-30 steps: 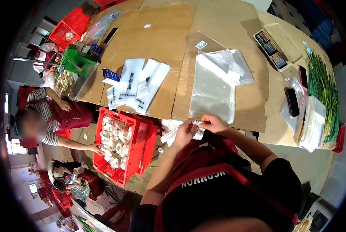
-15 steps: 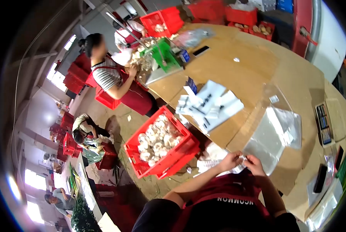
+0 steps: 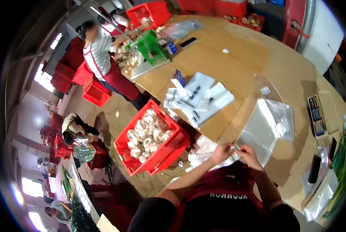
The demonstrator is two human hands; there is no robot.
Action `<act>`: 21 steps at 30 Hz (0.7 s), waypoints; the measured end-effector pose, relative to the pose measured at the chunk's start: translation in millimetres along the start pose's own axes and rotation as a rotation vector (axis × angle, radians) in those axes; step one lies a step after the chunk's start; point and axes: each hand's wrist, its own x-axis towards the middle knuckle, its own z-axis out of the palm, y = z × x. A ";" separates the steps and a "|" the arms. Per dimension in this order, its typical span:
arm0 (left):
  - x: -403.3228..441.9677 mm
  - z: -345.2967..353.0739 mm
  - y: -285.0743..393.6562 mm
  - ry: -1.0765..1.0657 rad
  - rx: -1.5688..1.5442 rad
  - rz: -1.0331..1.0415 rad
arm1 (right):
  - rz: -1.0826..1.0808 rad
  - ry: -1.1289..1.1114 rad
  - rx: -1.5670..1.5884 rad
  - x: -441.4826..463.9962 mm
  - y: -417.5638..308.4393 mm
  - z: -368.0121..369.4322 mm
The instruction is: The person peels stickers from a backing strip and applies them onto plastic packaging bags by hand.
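My left hand (image 3: 221, 153) and my right hand (image 3: 248, 155) meet at the table's near edge, in front of the apron. Between their pinched fingers is a small whitish piece, possibly the end of a label strip (image 3: 200, 158) that shows left of my left hand. Its exact shape is hidden by the fingers. Just beyond my hands lie clear plastic bags (image 3: 257, 133) on the cardboard-covered table (image 3: 246, 54). Printed white bags (image 3: 199, 92) rest farther left, beside a small blue box (image 3: 178, 77).
A red crate (image 3: 157, 154) of bagged mushrooms (image 3: 147, 133) stands left of the table. A person in a striped shirt (image 3: 99, 58) is by a green scale (image 3: 151, 48). At right are a digital scale (image 3: 316, 116), a phone (image 3: 315, 169) and green stalks (image 3: 343, 162).
The view has swung left. The co-worker in stripes, first reaching into the mushroom crate, now stands upright at the table by the green scale. My hands stay together at the small piece.
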 end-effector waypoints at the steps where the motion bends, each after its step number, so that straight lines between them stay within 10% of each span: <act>1: 3.9 4.0 -5.5 0.037 -0.011 0.015 | -0.041 0.018 -0.041 4.3 8.5 -6.3; 8: 4.2 0.4 -10.3 -0.195 -0.042 0.050 | -0.401 0.475 -0.963 39.9 -19.1 -94.4; 11: -5.7 1.2 -15.8 -0.223 -0.045 -0.135 | 0.183 0.505 -1.641 22.2 -58.2 -90.9; 14: -16.4 0.8 -15.8 -0.229 -0.330 -0.201 | 0.034 0.584 -1.460 10.7 -38.3 -105.1; 16: -19.9 -0.7 -21.0 -0.223 -0.369 -0.170 | -0.642 0.417 -1.446 0.2 -10.3 -105.3; 21: -14.0 -3.1 -0.8 -0.183 -0.412 -0.013 | -0.576 0.391 -1.320 -4.8 5.4 -108.3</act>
